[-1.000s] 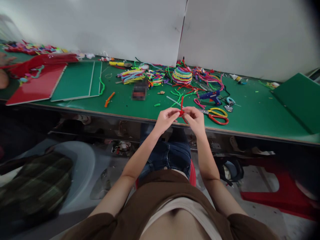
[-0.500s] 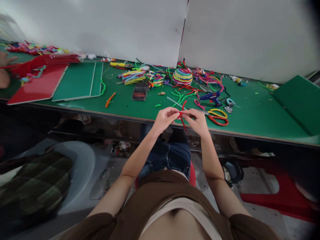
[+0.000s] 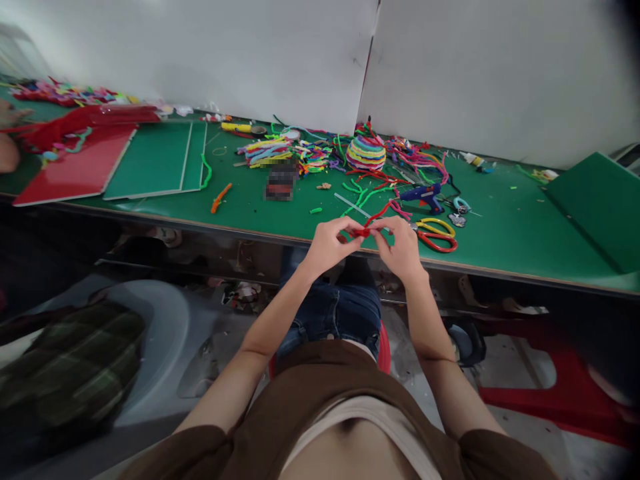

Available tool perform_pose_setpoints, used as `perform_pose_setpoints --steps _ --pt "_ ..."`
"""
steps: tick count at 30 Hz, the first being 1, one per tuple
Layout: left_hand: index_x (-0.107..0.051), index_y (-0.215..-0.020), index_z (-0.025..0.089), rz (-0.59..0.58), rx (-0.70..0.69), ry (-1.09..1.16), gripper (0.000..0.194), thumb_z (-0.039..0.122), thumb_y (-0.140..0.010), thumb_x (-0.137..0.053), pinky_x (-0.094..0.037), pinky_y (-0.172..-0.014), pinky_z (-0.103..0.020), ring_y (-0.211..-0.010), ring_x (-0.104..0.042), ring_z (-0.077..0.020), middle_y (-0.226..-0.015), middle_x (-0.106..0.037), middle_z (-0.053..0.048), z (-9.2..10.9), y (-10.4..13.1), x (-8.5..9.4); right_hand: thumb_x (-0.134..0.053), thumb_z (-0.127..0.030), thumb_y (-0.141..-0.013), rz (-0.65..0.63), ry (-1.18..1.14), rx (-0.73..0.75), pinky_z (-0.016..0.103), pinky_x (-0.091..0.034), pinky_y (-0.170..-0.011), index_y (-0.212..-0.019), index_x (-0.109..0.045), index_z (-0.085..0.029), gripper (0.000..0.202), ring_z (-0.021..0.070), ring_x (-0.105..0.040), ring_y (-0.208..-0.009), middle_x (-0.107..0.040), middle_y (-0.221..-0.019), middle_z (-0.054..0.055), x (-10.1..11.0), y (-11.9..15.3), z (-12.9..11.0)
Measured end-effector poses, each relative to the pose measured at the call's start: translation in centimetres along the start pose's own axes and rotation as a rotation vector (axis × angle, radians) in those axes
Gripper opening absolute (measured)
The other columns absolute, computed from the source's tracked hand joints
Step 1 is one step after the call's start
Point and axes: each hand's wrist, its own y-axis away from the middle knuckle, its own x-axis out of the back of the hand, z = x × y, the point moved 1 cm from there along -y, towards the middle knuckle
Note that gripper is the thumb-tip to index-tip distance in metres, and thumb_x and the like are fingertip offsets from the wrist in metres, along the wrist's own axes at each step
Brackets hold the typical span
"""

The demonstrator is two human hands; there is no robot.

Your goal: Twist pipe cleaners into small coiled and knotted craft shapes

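The person's left hand and right hand both pinch a red fuzzy stem between thumb and fingers, just above the near edge of the green desk. Its middle is bunched at the fingertips, and one loose end points between 1 and 2 o'clock. From there, scissors lie at 3 o'clock, a blue glue gun at 2, and a striped ball at 12.
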Motion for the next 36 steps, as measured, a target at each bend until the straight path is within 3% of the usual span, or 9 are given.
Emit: perform_pose_setpoints --steps 4,11,14,18,26,36 --pt "-0.067 -0.082 0.017 -0.027 0.023 0.052 0.013 0.025 -0.072 -0.065 -0.047 -0.059 -0.021 -0.073 -0.064 -0.0124 -0.082 -0.071 -0.003 -0.1 -0.1 0.1 -0.055 -0.021 -0.084 0.028 -0.018 0.001 0.036 -0.047 -0.074 -0.091 -0.053 -0.024 0.008 0.019 -0.06 -0.082 -0.065 -0.088 0.004 0.1 -0.1 -0.3" --pt "-0.063 -0.079 0.013 -0.088 0.136 0.371 0.021 0.027 -0.066 -0.072 -0.051 -0.06 -0.023 -0.066 -0.063 -0.0109 -0.076 -0.069 -0.004 -0.5 -0.1 -0.2 -0.053 -0.015 -0.081 0.032 -0.353 -0.219 0.027 -0.045 -0.062 -0.092 -0.044 -0.023 0.016 0.0121 -0.057 -0.07 -0.058 -0.08 -0.001 -0.7 -0.1 -1.1" --pt "-0.063 -0.079 0.013 -0.097 0.175 0.459 0.023 0.028 -0.064 -0.074 -0.053 -0.064 -0.024 -0.067 -0.064 -0.0108 -0.076 -0.07 -0.003 -0.9 -0.1 -0.3 -0.055 -0.018 -0.08 0.005 -0.455 -0.296 0.025 -0.045 -0.061 -0.088 -0.048 -0.022 0.012 0.0109 -0.056 -0.068 -0.058 -0.077 -0.002 -1.1 0.1 -0.9" --pt "-0.063 -0.08 0.014 -0.041 0.202 0.532 0.025 0.03 -0.065 -0.075 -0.055 -0.068 -0.026 -0.068 -0.066 -0.0115 -0.075 -0.07 -0.003 -1.6 -0.2 -0.4 -0.057 -0.022 -0.081 0.029 -0.422 -0.29 0.026 -0.046 -0.063 -0.085 -0.058 -0.022 0.004 0.0112 -0.058 -0.07 -0.064 -0.082 -0.001 -0.9 0.3 -0.3" --pt "-0.062 -0.078 0.015 0.058 0.234 0.529 0.031 0.039 -0.065 -0.075 -0.057 -0.065 -0.025 -0.065 -0.067 -0.0119 -0.073 -0.07 -0.002 -1.6 -0.6 -0.5 -0.061 -0.033 -0.082 0.089 -0.292 -0.231 0.03 -0.048 -0.061 -0.091 -0.067 -0.024 0.014 0.0153 -0.061 -0.073 -0.068 -0.084 0.002 -0.5 0.3 -1.2" --pt "-0.062 -0.077 0.014 0.066 0.232 0.488 0.027 0.04 -0.071 -0.069 -0.053 -0.057 -0.021 -0.06 -0.066 -0.0106 -0.066 -0.068 -0.001 -1.5 -0.7 -0.5 -0.067 -0.032 -0.076 0.091 -0.469 -0.325 0.027 -0.049 -0.06 -0.084 -0.068 -0.023 0.011 0.0133 -0.062 -0.072 -0.068 -0.08 0.001 -2.0 0.2 -0.7"
